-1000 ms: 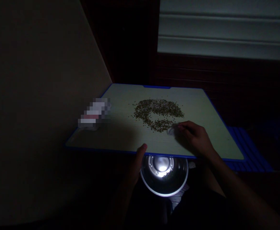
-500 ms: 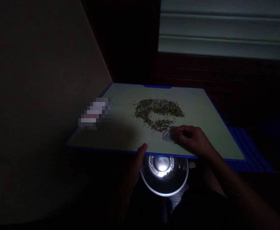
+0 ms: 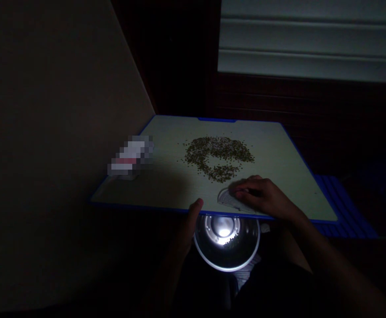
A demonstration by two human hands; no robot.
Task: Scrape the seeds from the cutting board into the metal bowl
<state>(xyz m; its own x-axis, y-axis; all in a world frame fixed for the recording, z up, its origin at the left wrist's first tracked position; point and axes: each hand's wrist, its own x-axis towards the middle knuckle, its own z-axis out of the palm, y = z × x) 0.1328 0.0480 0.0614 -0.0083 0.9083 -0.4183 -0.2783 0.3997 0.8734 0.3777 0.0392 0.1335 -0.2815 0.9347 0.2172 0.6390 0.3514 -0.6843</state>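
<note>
A pale board (image 3: 166, 132) with a blue rim carries a spread of small greenish-brown seeds or beans (image 3: 219, 150), with a bare gap inside. My right hand (image 3: 262, 196) is closed on a clear half-round plate that looks like a protractor (image 3: 227, 197). It lies flat on the board between the seeds and the near edge. My left hand (image 3: 191, 223) has its thumb over the board's near edge; its other fingers are hidden below, beside the bowl. The shiny metal bowl (image 3: 201, 249) sits under that edge, with some dark seeds (image 3: 233, 240) inside.
A blurred white and red object (image 3: 131, 157) lies at the board's left edge, beside a tall plain panel (image 3: 63, 110). Blue striped cloth (image 3: 341, 203) shows past the right edge. Pale slats (image 3: 305, 39) are at the back. The surroundings are very dark.
My right hand has drawn the protractor slightly left and toward the near edge of the board, showing more of it. A few more seeds show in the bowl. My left hand stays put.
</note>
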